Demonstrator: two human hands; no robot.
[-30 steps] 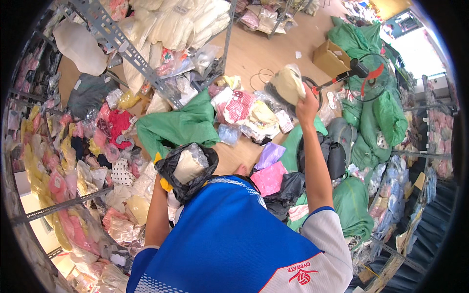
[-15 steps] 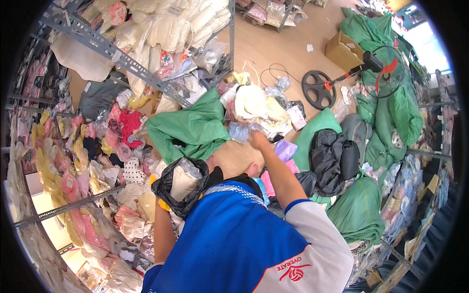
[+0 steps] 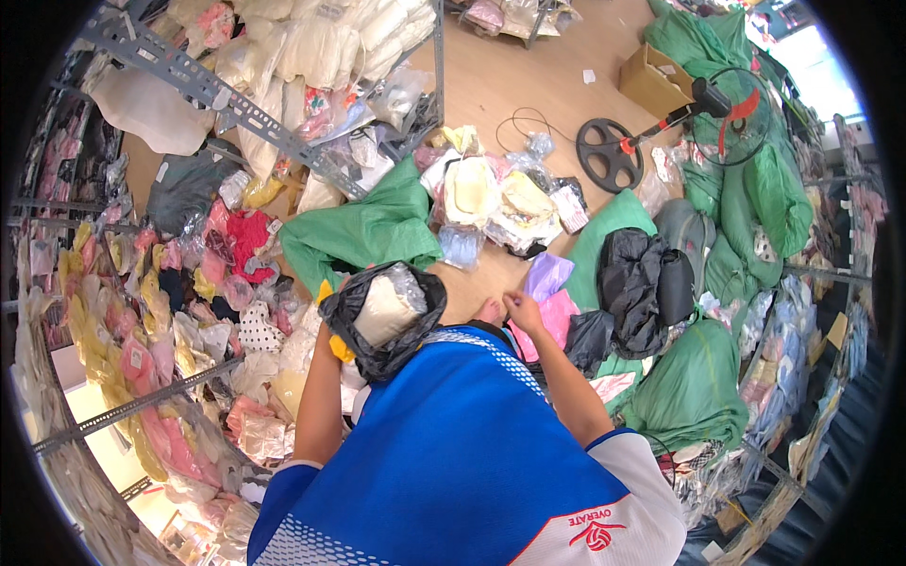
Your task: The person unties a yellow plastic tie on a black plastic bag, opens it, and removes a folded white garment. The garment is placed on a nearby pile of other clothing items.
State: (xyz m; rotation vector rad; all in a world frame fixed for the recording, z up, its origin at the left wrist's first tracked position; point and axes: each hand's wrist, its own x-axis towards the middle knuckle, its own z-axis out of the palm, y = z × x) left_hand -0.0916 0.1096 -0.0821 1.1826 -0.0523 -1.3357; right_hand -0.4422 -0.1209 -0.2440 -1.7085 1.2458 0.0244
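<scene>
A black plastic bag [image 3: 429, 300] sits in front of my chest, its mouth gaping over clear-wrapped cream packages [image 3: 385, 307]. My left forearm runs up beside it; my left hand [image 3: 351, 277] is mostly hidden by the bag, which it appears to grip at the far side. Yellow bits show at the bag's left edge. Over the floor by my bare foot [image 3: 490, 309], my right hand [image 3: 521, 309] has its fingers curled in, with nothing visible in them. Pink [image 3: 557, 321] and lilac [image 3: 547, 276] plastic packages lie just right of it. Bagged cream garments [image 3: 469, 191] and a pale blue package [image 3: 461, 246] lie ahead.
Green sacks lie left [image 3: 363, 226] and right [image 3: 689, 387]. Beyond the black bundle [image 3: 630, 283] stand a fan [image 3: 736, 115] with a round base and a cardboard box [image 3: 654, 83]. Metal shelving [image 3: 226, 104] and heaps of bagged clothes line the left; more racks flank the right.
My right hand has drawn back from the pale blue package toward my foot. The black bag and my left arm have shifted right and up in the view.
</scene>
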